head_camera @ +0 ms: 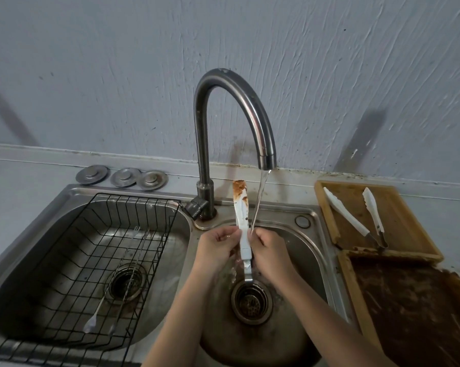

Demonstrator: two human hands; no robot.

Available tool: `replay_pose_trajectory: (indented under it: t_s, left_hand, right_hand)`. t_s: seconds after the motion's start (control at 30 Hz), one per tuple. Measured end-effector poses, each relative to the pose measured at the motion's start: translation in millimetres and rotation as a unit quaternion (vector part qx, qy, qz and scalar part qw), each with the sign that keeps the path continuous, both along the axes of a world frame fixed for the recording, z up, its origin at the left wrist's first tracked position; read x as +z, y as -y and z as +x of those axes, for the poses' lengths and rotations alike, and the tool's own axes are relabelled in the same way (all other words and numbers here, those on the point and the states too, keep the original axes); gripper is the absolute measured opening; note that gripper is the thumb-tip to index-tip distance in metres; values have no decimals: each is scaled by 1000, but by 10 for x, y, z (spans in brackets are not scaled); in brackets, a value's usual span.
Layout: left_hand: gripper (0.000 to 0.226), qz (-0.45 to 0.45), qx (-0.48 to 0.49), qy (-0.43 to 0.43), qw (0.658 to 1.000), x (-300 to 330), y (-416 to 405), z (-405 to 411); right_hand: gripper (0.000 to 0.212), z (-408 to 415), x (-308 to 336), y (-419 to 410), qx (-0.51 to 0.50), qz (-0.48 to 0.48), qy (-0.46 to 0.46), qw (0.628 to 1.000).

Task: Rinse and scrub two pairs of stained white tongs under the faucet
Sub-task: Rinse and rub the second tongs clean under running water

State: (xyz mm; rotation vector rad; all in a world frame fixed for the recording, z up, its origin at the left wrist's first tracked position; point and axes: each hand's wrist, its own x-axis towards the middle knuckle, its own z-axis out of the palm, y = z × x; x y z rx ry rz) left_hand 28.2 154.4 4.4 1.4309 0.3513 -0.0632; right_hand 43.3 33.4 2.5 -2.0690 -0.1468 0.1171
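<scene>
A pair of white tongs (241,210) with brown stains on its tip stands upright over the right sink basin (313,250), tip up, metal hinge end down near the drain. My left hand (217,247) and my right hand (270,250) both grip its lower half from either side. Water runs from the curved steel faucet (224,123) in a thin stream just right of the tongs, landing by my right hand. A second pair of white tongs (356,217) lies spread open on a wooden tray (414,223) to the right of the sink.
The left basin holds a black wire rack (64,260) with thin metal utensils (112,287) lying in it. Three metal drain plugs (121,176) sit behind it on the counter. A stained brown wooden tray (419,308) lies at the near right. The wall is close behind the faucet.
</scene>
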Motion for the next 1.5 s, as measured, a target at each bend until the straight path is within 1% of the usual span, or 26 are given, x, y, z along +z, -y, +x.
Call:
replay_pose_trajectory:
  t_s: [0.07,0.17,0.23,0.27,0.3,0.4,0.47,0.5,0.53,0.6,0.7,0.77,0.83,0.9,0.97,1.0,1.1,1.17,1.23,1.3,1.4,1.43,1.5]
  left_hand:
    - [15,0,1,1,1000,-12,9,13]
    - [9,-36,3,-11,999,6,22,12]
    - [11,-42,13,-18,999,10,37,17]
    - [11,-37,19,-20,999,9,49,17]
    - [11,-32,24,-19,999,10,62,17]
    - [13,-31,23,-17,999,-5,66,23]
    - [17,-31,19,-21,999,-23,32,31]
    - [19,-27,15,-25,999,-32,18,29]
    - [21,-20,8,-28,999,-51,4,28]
    - [23,-21,-9,-40,999,-74,13,0]
    - [30,-48,-9,-62,997,-76,48,-41]
    - [41,-79,-3,-73,994,-87,55,-42]
    - [51,-115,9,-83,990,-113,59,-25]
    - [56,-133,25,-92,987,-152,64,-13]
    - [56,-141,25,-100,985,-161,83,-16]
    - [52,-148,19,-108,983,-153,92,-26]
    - [23,-183,7,-129,975,-114,119,-44]
    - [8,-211,14,-143,967,-112,129,-44]
    - [23,-216,37,-157,963,-130,144,-36]
    - [35,-189,39,-159,968,-143,180,-36]
    - [49,-145,15,-155,977,-158,238,-64]
    - [50,-151,12,-156,976,-154,245,-75]
    - [43,-198,26,-166,966,-126,252,-94]
  right_hand:
    - [30,3,-55,27,4,16,-11,1000]
    - [7,-16,-89,76,45,118,-87,988]
    - [20,-25,-106,106,78,144,-121,979]
    - [23,-29,-113,113,79,134,-121,980]
    - [21,-33,-107,105,70,126,-117,983]
    - [3,-41,-52,87,40,75,-57,995]
    - [30,-45,-29,91,38,45,-15,998]
    - [40,-59,-17,100,41,32,-1,999]
    - [45,-71,-4,103,44,15,10,999]
    - [48,-91,3,129,39,-11,20,999]
    - [42,-120,-2,169,51,-42,4,998]
    - [33,-158,-8,181,63,-51,-20,997]
    - [24,-182,-20,200,70,-37,-48,996]
    - [14,-198,-26,230,77,-4,-74,994]
    - [5,-218,-38,264,89,30,-96,991]
    - [4,-233,-48,277,97,37,-101,989]
    - [3,-287,-57,282,108,31,-92,989]
    - [4,-304,-55,285,102,7,-74,992]
    - [3,-316,-45,290,102,-14,-71,992]
    - [3,-328,-45,301,99,-25,-72,992]
    - [16,-332,-50,363,92,-49,-49,993]
    - [18,-328,-53,388,90,-61,-41,993]
    - [23,-333,-45,439,91,-91,-21,991]
